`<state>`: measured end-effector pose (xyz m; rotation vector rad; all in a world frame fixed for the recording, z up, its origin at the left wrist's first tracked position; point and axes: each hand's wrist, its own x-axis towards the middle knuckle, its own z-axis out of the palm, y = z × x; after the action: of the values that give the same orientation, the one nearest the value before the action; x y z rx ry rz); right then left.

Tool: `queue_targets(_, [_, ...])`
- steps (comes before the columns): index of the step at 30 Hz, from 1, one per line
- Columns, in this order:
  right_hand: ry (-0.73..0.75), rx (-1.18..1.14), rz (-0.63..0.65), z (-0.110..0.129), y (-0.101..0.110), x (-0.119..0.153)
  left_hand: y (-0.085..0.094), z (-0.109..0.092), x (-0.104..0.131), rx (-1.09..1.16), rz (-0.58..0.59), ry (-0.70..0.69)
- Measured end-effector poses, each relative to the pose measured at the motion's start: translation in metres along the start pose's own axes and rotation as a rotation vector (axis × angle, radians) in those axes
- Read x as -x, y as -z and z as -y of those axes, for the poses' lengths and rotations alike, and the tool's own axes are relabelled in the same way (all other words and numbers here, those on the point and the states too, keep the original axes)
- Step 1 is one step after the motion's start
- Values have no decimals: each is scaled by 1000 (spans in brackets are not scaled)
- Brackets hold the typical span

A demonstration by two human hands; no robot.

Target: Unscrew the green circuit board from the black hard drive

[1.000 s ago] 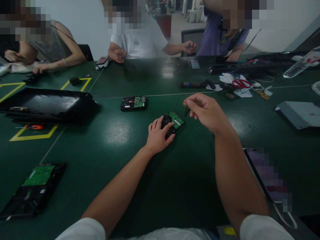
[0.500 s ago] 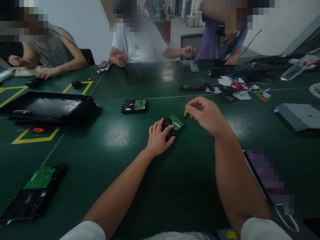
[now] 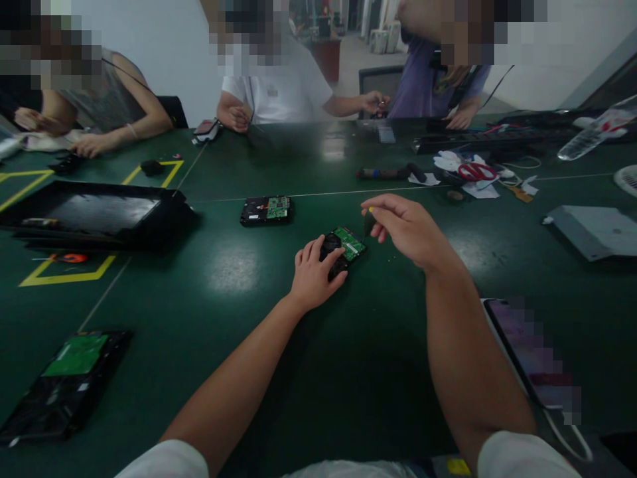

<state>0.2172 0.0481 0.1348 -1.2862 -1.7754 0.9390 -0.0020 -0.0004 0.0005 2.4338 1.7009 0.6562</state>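
Observation:
A hard drive (image 3: 352, 243) with a green circuit board facing up lies on the dark green table in front of me. My left hand (image 3: 313, 275) grips its near left side, the fingers spread over the black part and the thumb along the edge. In my right hand (image 3: 405, 229) a small screwdriver (image 3: 369, 222) with some yellow on its handle is pinched between thumb and fingers. It points down at the board's right corner; whether its tip sits in a screw is too small to tell. Tiny specks lie on the table to the right of the drive.
A second hard drive (image 3: 265, 210) lies beyond my left hand, another (image 3: 70, 382) at the near left. Black trays (image 3: 94, 216) stand left. At right are a grey metal box (image 3: 594, 232), a phone (image 3: 527, 352) and red-handled scissors (image 3: 476, 172). Several people sit or stand across the table.
My right hand has shifted slightly left and turned around the screwdriver, its lower fingers now curled beneath. The left hand and the hard drive stay in place.

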Motion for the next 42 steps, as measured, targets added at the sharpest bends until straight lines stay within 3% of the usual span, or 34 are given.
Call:
queue_targets(29, [26,104,-59,1,2,2,-2,1,0,2,3,-1])
queue_targets(35, [71,53,-36,11,1,5,-2,1,-1,7,8,9])
queue_targets(42, [14,-15,-60,6,0,1,-2,0,0,-3,-5,4])
